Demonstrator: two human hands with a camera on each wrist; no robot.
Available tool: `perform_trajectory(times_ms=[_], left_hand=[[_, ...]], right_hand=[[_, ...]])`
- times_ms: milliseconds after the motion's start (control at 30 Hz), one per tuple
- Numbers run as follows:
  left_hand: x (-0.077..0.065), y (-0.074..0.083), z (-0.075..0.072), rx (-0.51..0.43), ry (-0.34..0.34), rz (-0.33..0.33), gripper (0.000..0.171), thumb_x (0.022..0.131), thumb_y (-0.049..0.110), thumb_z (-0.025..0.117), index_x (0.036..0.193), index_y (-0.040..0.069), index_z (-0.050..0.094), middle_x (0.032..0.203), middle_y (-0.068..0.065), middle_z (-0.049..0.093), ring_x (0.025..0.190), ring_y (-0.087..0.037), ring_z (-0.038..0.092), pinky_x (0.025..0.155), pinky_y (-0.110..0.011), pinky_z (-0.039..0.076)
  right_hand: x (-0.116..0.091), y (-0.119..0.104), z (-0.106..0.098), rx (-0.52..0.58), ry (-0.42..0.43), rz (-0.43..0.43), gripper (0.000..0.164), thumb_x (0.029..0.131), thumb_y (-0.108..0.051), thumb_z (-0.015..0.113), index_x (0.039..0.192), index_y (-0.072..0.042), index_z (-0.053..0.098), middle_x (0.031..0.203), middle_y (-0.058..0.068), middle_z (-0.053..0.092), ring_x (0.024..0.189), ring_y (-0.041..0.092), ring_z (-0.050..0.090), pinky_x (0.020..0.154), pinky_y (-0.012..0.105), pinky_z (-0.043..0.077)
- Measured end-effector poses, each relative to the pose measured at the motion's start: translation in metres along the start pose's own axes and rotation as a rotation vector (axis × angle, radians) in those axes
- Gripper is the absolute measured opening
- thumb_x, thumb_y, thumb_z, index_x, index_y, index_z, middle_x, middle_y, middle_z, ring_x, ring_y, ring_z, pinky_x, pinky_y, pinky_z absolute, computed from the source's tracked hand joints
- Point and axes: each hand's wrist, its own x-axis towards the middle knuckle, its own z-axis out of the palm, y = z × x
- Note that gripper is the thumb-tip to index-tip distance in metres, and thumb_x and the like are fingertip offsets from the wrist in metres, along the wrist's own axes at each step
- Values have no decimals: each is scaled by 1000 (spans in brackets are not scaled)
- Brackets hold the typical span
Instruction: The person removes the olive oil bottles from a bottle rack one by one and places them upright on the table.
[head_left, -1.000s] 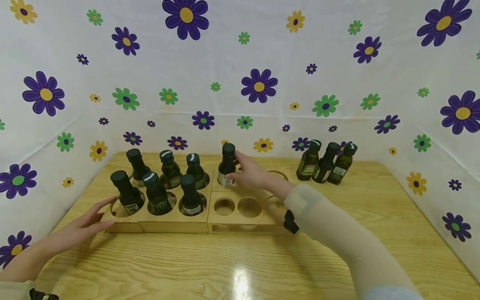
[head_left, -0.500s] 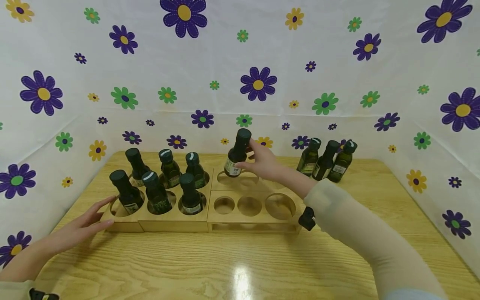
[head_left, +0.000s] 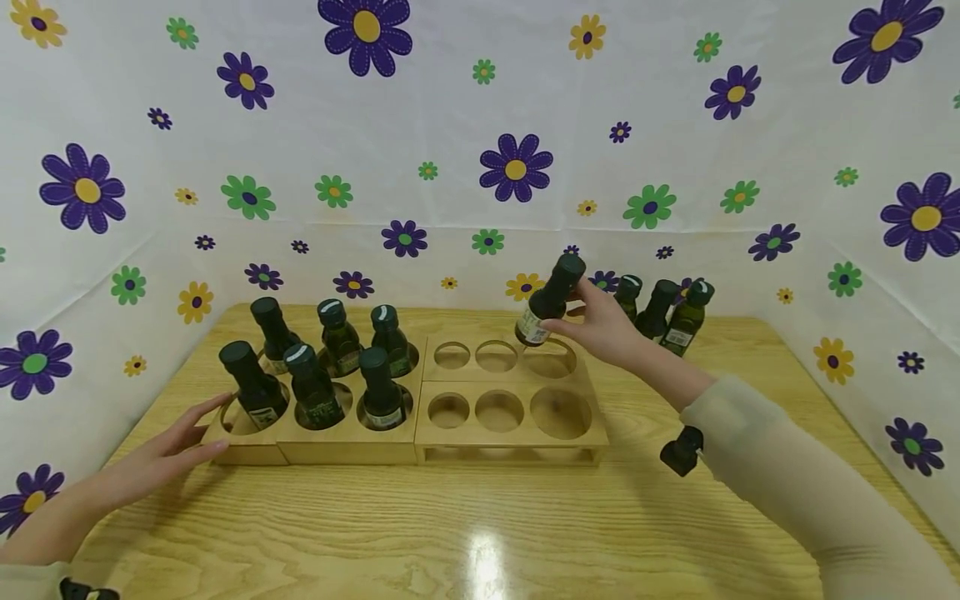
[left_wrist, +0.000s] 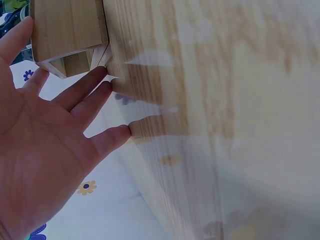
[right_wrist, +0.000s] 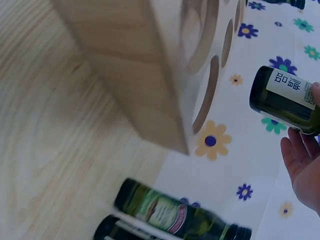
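My right hand (head_left: 606,327) grips a small dark glass bottle (head_left: 551,302) with a black cap and pale label. The bottle tilts, held above the back right hole of the right wooden rack (head_left: 480,433). In the right wrist view, the same bottle (right_wrist: 285,97) shows its base and white label beside the rack's end (right_wrist: 130,75). At the left end of the bottle-filled wooden rack (head_left: 345,452), my left hand (head_left: 168,450) rests with spread fingers. The left wrist view shows those straight fingers (left_wrist: 90,92) at the rack's corner and on the table.
Several dark bottles (head_left: 318,392) stand in the left rack's holes. Three more bottles (head_left: 684,321) stand together on the wooden table (head_left: 420,525) at the back right, one partly behind the right hand. A flower-printed white cloth (head_left: 420,108) encloses the back and sides.
My right hand has lifted the bottle out of the right rack's back left hole and carried it right, tilting it. The left hand has stayed in place.
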Motion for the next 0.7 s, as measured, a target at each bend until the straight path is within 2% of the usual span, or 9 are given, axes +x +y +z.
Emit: perform_trajectory(times_ms=[267, 700], left_hand=[[0, 0, 0, -4, 0, 3, 66, 104, 16, 44, 156, 7, 3, 153, -34, 7, 122, -71, 19, 87, -73, 35], [1, -2, 0, 9, 2, -8, 66, 105, 18, 44, 156, 8, 3, 154, -33, 8, 123, -69, 22, 87, -71, 38]], right_hand=[[-26, 27, -23, -35, 35, 110, 47, 92, -23, 70, 123, 2, 46, 116, 23, 56, 109, 38, 57, 92, 49, 48], [-51, 58, -35, -63, 114, 157, 51, 93, -19, 69, 128, 6, 43, 116, 29, 56, 108, 43, 56, 92, 53, 47]])
